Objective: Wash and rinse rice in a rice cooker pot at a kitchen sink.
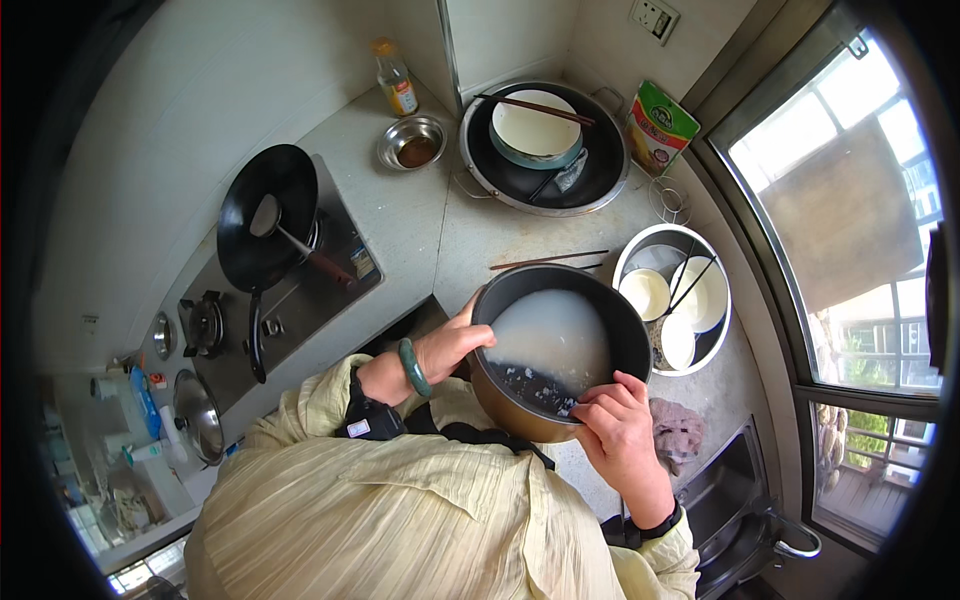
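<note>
A deep round cooking pot [634, 334], dark inside and gold-brown outside, is held in front of my body. Cloudy whitish water [551, 322] lies toward its far side, and small white bits cling to the bare dark bottom nearer me. My left hand [448, 346] grips the left rim, thumb over the edge; a green bangle circles that wrist. At the near right rim, my right hand [619, 424] has its fingers curled over the edge, with the fingertips by the white bits. Brown chopsticks [547, 259] lie on the counter just beyond the pot.
A basin [621, 256] of bowls and chopsticks stands right of the pot, with a cloth [676, 431] and sink [720, 480] nearer me. Farther back are a large pan [480, 161] holding a bowl [536, 124], and a metal bowl [412, 142]. A wok [289, 176] rests on the stove [352, 225].
</note>
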Action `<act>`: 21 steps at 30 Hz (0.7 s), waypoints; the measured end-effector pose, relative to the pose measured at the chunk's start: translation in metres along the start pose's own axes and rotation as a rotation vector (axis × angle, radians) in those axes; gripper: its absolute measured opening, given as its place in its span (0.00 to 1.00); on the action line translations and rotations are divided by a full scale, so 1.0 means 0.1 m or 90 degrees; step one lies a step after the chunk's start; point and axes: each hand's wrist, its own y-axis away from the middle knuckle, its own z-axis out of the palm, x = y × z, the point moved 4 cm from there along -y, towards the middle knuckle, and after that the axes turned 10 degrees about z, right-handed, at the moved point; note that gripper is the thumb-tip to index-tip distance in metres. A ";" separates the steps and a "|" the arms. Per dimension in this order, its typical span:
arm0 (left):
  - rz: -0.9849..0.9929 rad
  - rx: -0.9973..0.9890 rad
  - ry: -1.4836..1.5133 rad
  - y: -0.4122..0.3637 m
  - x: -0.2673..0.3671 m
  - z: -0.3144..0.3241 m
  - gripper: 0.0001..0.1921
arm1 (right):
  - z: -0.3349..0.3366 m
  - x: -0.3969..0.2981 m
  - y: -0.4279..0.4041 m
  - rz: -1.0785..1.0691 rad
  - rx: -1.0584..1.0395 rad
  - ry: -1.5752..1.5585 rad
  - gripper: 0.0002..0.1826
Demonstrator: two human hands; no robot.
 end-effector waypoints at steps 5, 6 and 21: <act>0.006 -0.037 -0.018 -0.45 0.28 -0.19 0.36 | -0.09 0.07 -0.51 0.036 0.003 0.012 0.10; -0.010 -0.043 -0.005 -0.54 0.35 -0.20 0.35 | -0.09 0.10 -0.60 0.041 0.001 0.015 0.09; -0.016 0.024 0.108 -1.23 0.57 -0.64 0.33 | -0.27 0.34 -1.69 0.071 -0.042 0.018 0.11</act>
